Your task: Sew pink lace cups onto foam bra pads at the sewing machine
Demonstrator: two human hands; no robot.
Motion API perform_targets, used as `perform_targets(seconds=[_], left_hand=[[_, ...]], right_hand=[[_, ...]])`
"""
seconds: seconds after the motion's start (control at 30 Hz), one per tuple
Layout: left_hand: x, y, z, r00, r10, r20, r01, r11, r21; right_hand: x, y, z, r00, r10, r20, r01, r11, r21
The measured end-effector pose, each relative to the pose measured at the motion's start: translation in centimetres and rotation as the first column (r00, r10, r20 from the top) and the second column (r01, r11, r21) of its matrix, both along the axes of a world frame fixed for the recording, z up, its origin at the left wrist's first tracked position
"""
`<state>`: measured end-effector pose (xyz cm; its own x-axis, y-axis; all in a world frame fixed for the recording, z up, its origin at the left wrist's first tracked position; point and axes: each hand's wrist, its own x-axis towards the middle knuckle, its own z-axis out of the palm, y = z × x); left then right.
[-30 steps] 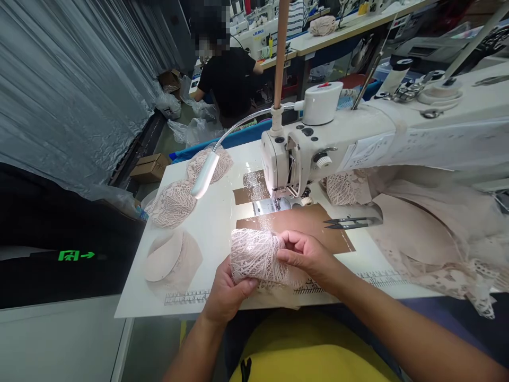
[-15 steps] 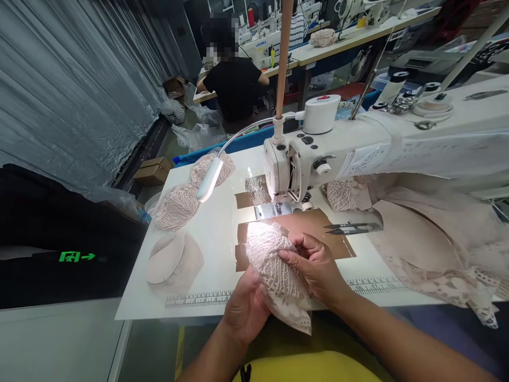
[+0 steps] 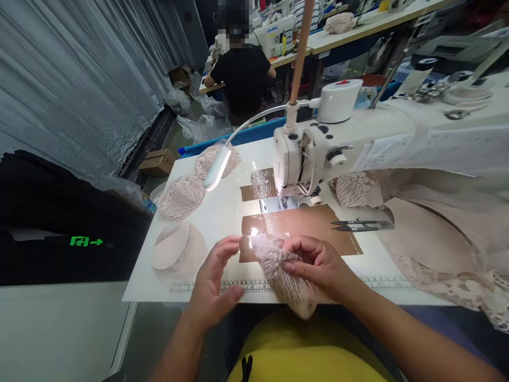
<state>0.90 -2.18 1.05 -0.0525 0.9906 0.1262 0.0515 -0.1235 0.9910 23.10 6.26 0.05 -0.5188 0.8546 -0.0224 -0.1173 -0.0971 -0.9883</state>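
A pale pink lace cup (image 3: 278,270) hangs from my right hand (image 3: 318,265), whose thumb and fingers pinch its upper edge. The piece is partly blurred, and its lower tip reaches past the table's front edge. To its left, my left hand (image 3: 214,284) is empty, thumb and fingers spread apart, not touching the lace. Behind both hands stands a white sewing machine (image 3: 294,159), its needle area over a metal plate (image 3: 272,205). Brown tape (image 3: 302,225) covers the tabletop in front of the needle. Black thread snips (image 3: 358,226) lie to the right of it.
Two lace cups (image 3: 181,197) and a smooth beige cup (image 3: 173,246) lie along the table's left side. A lamp (image 3: 217,168) on a bendable neck reaches over the tabletop. More beige fabric (image 3: 433,233) is heaped at right. Another person (image 3: 242,77) sits at a machine beyond.
My left hand has let go of the lace cup and moved left, its fingers opening. The right hand still pinches the lace, which now hangs more crumpled. The view has shifted slightly.
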Motion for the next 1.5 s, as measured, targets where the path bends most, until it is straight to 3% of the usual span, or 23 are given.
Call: perform_targets(seconds=[0.1, 0.2, 0.37, 0.5, 0.73, 1.03, 1.17, 1.37, 1.5], left_hand=[[0.5, 1.4, 1.3, 0.955, -0.227, -0.194, 0.208, 0.972, -0.114], [1.5, 2.4, 1.0, 0.917, -0.393, -0.073, 0.359, 0.890, -0.281], [2.4, 2.6, -0.2, 0.906, -0.417, -0.079, 0.380, 0.880, -0.283], [2.3, 2.7, 0.0, 0.903, -0.419, -0.092, 0.379, 0.880, -0.286], [2.1, 3.5, 1.1, 0.921, -0.389, -0.033, 0.361, 0.881, -0.305], [2.9, 4.8, 0.7, 0.928, -0.372, 0.005, 0.356, 0.886, -0.297], [3.0, 4.9, 0.7, 0.926, -0.378, -0.005, 0.362, 0.890, -0.278], [2.8, 5.0, 0.8, 0.844, -0.494, 0.208, 0.535, 0.795, -0.286], [2.9, 5.1, 0.7, 0.859, -0.491, 0.148, 0.513, 0.822, -0.248]], right_hand=[[-0.6, -0.7, 0.3, 0.987, 0.149, 0.058, -0.155, 0.980, 0.127], [-0.5, -1.0, 0.3, 0.977, 0.151, 0.152, -0.183, 0.956, 0.228], [-0.2, -0.8, 0.2, 0.979, -0.049, 0.198, -0.044, 0.899, 0.437], [-0.6, -0.6, 0.4, 0.972, -0.156, 0.176, 0.039, 0.846, 0.532], [-0.6, -0.3, 0.6, 0.956, -0.160, 0.246, 0.025, 0.880, 0.474], [-0.2, 0.2, 1.0, 0.928, -0.136, 0.347, -0.014, 0.917, 0.398], [0.1, 0.9, 1.5, 0.932, -0.005, 0.362, -0.087, 0.968, 0.237], [0.9, 1.0, 1.9, 0.956, 0.157, 0.248, -0.181, 0.980, 0.078], [1.0, 1.0, 2.0, 0.960, 0.220, 0.175, -0.225, 0.974, 0.008]])
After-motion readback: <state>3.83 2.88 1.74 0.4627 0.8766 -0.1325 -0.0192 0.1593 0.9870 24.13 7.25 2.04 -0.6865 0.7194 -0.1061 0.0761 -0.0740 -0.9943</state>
